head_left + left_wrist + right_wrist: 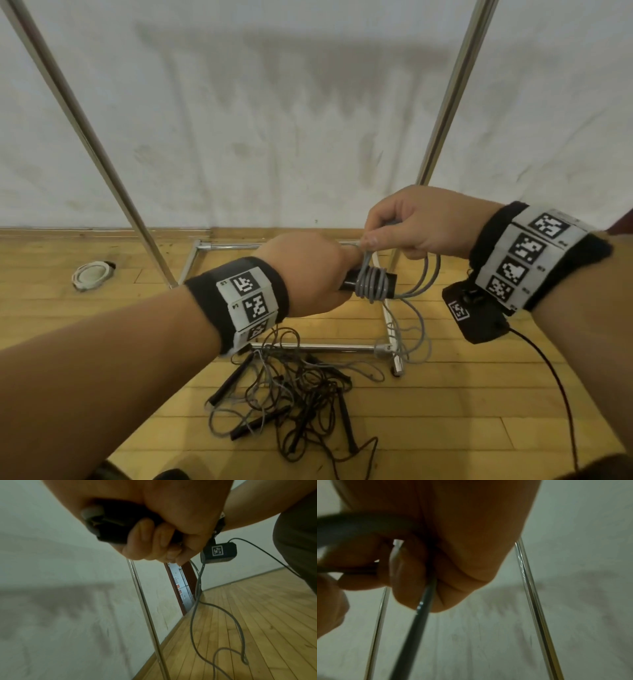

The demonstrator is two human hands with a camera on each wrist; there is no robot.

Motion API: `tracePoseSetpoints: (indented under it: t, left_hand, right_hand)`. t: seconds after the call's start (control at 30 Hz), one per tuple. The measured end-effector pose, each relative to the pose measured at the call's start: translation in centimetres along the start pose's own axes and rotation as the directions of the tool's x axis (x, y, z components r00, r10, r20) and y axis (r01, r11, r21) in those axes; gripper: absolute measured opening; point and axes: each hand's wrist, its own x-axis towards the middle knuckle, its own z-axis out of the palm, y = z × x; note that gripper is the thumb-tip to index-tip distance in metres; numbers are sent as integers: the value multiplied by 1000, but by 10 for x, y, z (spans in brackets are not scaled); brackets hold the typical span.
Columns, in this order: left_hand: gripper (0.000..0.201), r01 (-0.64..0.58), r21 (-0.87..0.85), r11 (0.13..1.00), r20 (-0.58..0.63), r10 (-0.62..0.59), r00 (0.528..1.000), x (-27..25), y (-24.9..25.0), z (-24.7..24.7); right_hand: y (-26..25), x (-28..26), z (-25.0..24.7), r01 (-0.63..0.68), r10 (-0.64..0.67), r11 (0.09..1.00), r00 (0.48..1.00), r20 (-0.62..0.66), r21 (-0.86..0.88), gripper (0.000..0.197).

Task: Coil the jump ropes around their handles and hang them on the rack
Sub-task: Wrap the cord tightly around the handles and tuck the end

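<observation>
My left hand [308, 274] grips the black handles [390, 281] of a grey jump rope, held level above the floor. Several turns of the grey rope [371, 286] are wound round the handles. My right hand [404, 222] pinches the rope just above the coil, and loose loops hang down to the right. In the left wrist view my curled fingers [154, 534] wrap the black handles [113, 524], and grey rope [195, 608] trails to the floor. The rope [419, 615] passes through my right fingers [407, 574] in the right wrist view.
A tangle of black and grey jump ropes [291, 387] with black handles lies on the wooden floor below my hands. The metal rack [442, 113] stands against the white wall, its base bars [318, 347] on the floor. A round white object [92, 274] lies at left.
</observation>
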Motion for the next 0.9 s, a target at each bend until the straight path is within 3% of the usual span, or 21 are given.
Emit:
tracePoseSetpoints:
  t: [0.07,0.17,0.2,0.3,0.37,0.43,0.47,0.53,0.6,0.63,0.73,0.8,0.9]
  left_hand:
    - [27,-24,-87,996,-82,17,997,-3,-1,-5]
    - [19,-18,-254,967,-178,-28,984,-9,-2,-19]
    - [18,26,-321,947,-193,-93,977,-10,-2,-24]
    - [15,213,-436,875,-240,-340,909,0,-16,-31]
    - [16,349,-365,863,-190,-436,880,8,-34,-29]
    - [8,479,-187,858,-38,-493,869,12,-50,-21]
    - [6,507,-83,858,45,-505,862,13,-52,-17]
    - [9,457,89,885,177,-465,867,13,-47,-6]
    - [14,316,179,932,277,-356,893,14,-33,6]
    - [16,242,186,952,309,-290,906,14,-27,9]
    - [8,79,135,988,280,-114,953,10,-17,9]
    - [19,9,125,992,253,-41,967,4,-16,4]
    - [27,-82,175,981,184,49,982,-3,-15,-1]
  right_hand:
    - [5,0,3,-13,16,974,1000,-13,226,25]
    - [15,4,10,-35,64,895,997,-51,445,58]
    - [18,6,15,-44,86,859,994,-60,510,60]
    - [17,14,40,-125,192,826,979,-66,550,40]
    - [13,19,58,-172,244,879,964,-109,444,43]
    - [0,20,72,-136,137,991,980,-146,15,45]
    - [-7,20,77,-74,50,966,993,-104,-246,41]
    - [-21,18,80,48,-54,809,999,7,-586,33]
    - [-28,16,70,112,-105,688,993,55,-717,29]
    - [-28,15,62,122,-115,672,992,59,-730,30]
    - [-23,10,39,56,-70,777,998,3,-627,32]
    - [-16,10,34,-24,5,865,999,-40,-501,39]
    - [-7,12,37,-74,112,926,990,82,-371,54]
